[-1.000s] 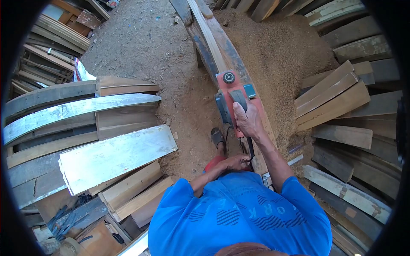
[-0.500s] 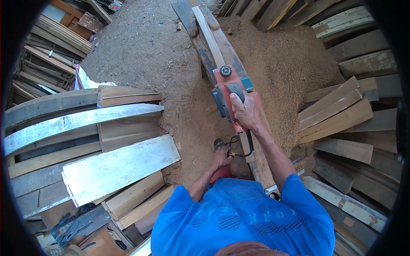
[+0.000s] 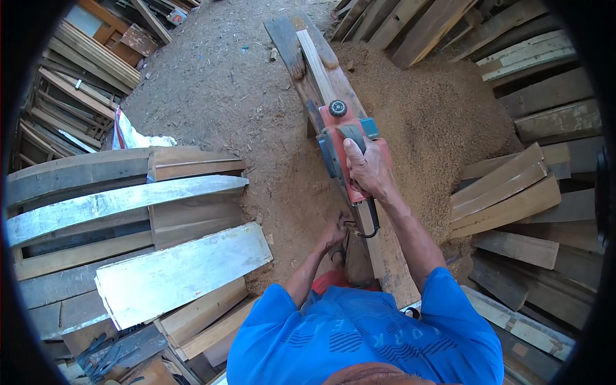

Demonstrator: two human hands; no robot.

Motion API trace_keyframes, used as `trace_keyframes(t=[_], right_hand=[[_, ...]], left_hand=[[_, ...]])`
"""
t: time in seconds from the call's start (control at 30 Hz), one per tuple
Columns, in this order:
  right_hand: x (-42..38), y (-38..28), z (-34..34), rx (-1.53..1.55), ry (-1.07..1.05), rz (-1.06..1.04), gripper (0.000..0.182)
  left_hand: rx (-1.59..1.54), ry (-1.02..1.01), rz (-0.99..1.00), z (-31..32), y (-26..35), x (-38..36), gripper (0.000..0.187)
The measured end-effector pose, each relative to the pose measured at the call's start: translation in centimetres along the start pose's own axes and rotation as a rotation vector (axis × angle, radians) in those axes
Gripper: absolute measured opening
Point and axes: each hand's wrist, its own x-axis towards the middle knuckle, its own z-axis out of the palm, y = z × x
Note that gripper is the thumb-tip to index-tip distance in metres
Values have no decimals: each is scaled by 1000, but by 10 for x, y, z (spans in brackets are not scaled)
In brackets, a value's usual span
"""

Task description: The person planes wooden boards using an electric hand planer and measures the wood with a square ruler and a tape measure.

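Note:
My right hand [image 3: 368,168] is wrapped around the top handle of a red electric planer [image 3: 355,120] with a black front knob. The planer rests on a narrow strip of wood [image 3: 315,63] lying lengthwise on a worn wooden bench [image 3: 393,266]. A black power cord [image 3: 376,219] runs from the tool's rear and loops back toward my left hand [image 3: 333,232]. Low on the bench's left side, that hand is closed around the cord. Its fingertips are partly hard to make out. The planer's underside is hidden.
Wood shavings [image 3: 427,122] heap along the bench's right side. Stacked boards [image 3: 507,192] line the right. On the left lie more planks, with a white-painted board [image 3: 186,273] on top. A white sack [image 3: 138,136] lies farther back on the dirt floor.
The planer and my right hand have slid a little forward along the wood strip, away from my body. My left hand has moved slightly forward with the cord. The view has tilted a little.

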Motion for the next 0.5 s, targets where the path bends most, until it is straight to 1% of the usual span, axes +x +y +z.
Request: trace_keyframes(t=[0.03, 0.1, 0.13, 0.2, 0.33, 0.4, 0.5], right_hand=[[7, 2, 1, -4, 5, -16, 75], [24, 4, 3, -13, 12, -47, 74], [29, 1, 3, -4, 3, -31, 74], [39, -7, 3, 10, -15, 5, 73], [66, -7, 9, 80, -12, -50, 65], [80, -15, 9, 91, -19, -53, 65], [109, -25, 12, -18, 18, -78, 61]], left_hand=[[19, 35, -26, -7, 9, 13, 43], [54, 128, -31, -15, 20, 51, 48], [71, 174, -35, -19, 23, 73, 50], [-35, 240, 80, -25, 18, 129, 56], [-233, 359, 65, -30, 48, 201, 59], [-209, 436, 48, -28, 58, 217, 60], [-103, 507, 15, -26, 65, 220, 61]])
